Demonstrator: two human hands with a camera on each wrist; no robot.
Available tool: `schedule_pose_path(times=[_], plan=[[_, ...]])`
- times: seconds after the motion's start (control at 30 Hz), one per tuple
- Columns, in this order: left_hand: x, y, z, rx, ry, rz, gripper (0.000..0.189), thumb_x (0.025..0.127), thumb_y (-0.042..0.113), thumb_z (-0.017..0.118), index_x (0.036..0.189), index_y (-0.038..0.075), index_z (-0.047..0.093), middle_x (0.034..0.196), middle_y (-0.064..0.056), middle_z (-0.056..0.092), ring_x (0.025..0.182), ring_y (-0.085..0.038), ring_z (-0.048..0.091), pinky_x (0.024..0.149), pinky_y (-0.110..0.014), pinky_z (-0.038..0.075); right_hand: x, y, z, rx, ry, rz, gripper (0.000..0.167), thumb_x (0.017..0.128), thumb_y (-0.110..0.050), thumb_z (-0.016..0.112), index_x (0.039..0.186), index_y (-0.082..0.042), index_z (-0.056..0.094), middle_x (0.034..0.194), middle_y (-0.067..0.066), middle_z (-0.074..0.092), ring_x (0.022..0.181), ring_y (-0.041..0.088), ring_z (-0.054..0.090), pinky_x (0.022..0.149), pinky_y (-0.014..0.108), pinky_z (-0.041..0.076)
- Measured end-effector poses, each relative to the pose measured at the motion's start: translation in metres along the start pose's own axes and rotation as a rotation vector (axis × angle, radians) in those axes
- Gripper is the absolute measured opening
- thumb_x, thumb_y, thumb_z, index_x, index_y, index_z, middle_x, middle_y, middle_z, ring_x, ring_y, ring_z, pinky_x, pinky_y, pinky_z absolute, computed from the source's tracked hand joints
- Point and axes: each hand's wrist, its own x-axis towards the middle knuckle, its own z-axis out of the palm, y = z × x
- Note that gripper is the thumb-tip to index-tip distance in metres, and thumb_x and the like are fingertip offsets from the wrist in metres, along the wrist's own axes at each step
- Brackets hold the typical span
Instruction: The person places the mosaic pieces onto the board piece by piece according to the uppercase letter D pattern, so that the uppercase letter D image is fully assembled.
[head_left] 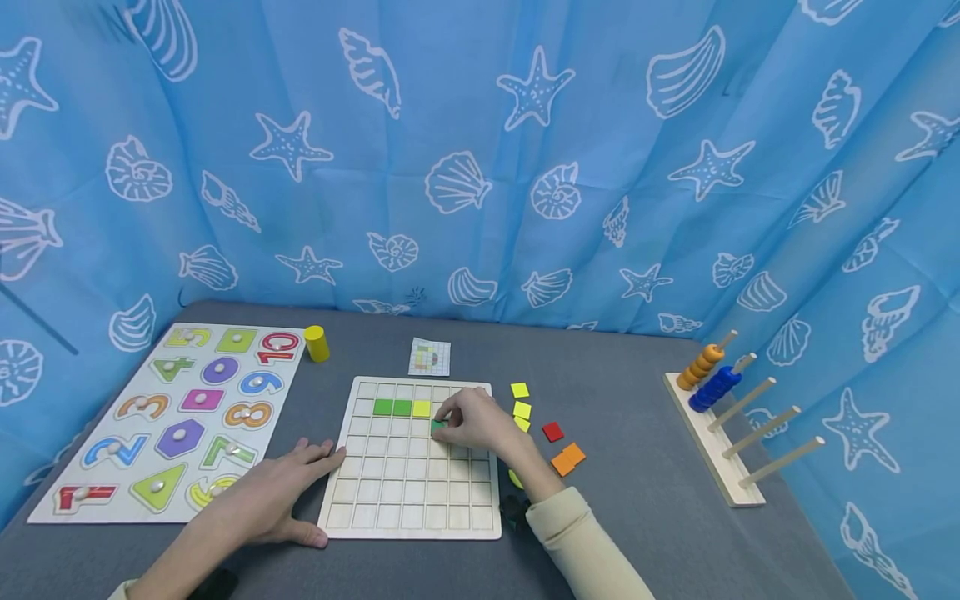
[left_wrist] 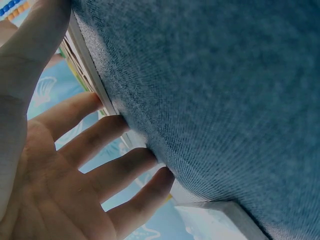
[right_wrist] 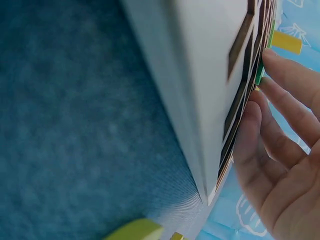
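A square wooden grid board (head_left: 412, 493) lies flat on the grey table. My right hand (head_left: 480, 422) is over its upper right part, thumb and fingertips pinching a small green square tile (head_left: 437, 425) at a grid cell. In the right wrist view the green tile (right_wrist: 260, 72) shows at the fingertips, on or very close to the board. Left of it, a row holds two green tiles (head_left: 393, 407) and a yellow tile (head_left: 422, 408). My left hand (head_left: 273, 492) rests with spread fingers at the board's left edge; its fingertips touch there and it holds nothing.
Right of the board lie loose yellow tiles (head_left: 520, 390), a red tile (head_left: 552, 432) and orange tiles (head_left: 567, 459). A printed pattern card (head_left: 430, 357) sits behind it. A number puzzle (head_left: 176, 417) and yellow cylinder (head_left: 317, 343) are left; a bead peg rack (head_left: 712, 442) is far right.
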Motion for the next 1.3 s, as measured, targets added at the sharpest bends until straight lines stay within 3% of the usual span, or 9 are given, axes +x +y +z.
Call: schedule_pose_path(times=[0.57,0.83,1.13,1.3], plan=[[0.0,-0.002,0.002,0.006,-0.004,-0.005,0.11,0.065,0.064,0.086,0.153,0.011,0.047,0.158,-0.022,0.046,0.143,-0.058,0.04,0.106,-0.074,0.039,-0.005,-0.005,0.0,-0.06,-0.02,0.012,0.025,0.088,-0.018,0.08,0.112,-0.01,0.08,0.071,-0.001,0.07,0.059,0.003,0.053,0.054,0.019,0.043],[0.001,-0.002,0.001,0.008,-0.006,-0.004,0.111,0.065,0.065,0.086,0.153,0.011,0.047,0.158,-0.022,0.045,0.143,-0.058,0.04,0.105,-0.075,0.039,-0.014,-0.002,-0.013,-0.097,0.008,0.019,0.026,0.088,-0.02,0.08,0.113,-0.011,0.08,0.077,0.002,0.066,0.056,0.007,0.041,0.052,0.021,0.033],[0.0,-0.002,0.001,0.006,-0.001,0.0,0.11,0.065,0.064,0.086,0.153,0.011,0.047,0.158,-0.022,0.045,0.143,-0.057,0.04,0.105,-0.075,0.039,-0.033,0.009,-0.032,-0.182,0.023,0.089,0.025,0.087,-0.019,0.08,0.112,-0.013,0.08,0.092,0.005,0.07,0.059,0.01,0.049,0.05,0.023,0.037],[0.0,-0.002,0.001,0.002,-0.004,-0.005,0.111,0.065,0.065,0.086,0.154,0.011,0.046,0.159,-0.022,0.045,0.143,-0.057,0.039,0.105,-0.076,0.038,-0.046,0.019,-0.04,-0.233,0.045,0.116,0.026,0.086,-0.019,0.082,0.111,-0.012,0.08,0.099,0.005,0.074,0.074,0.014,0.062,0.055,0.025,0.044]])
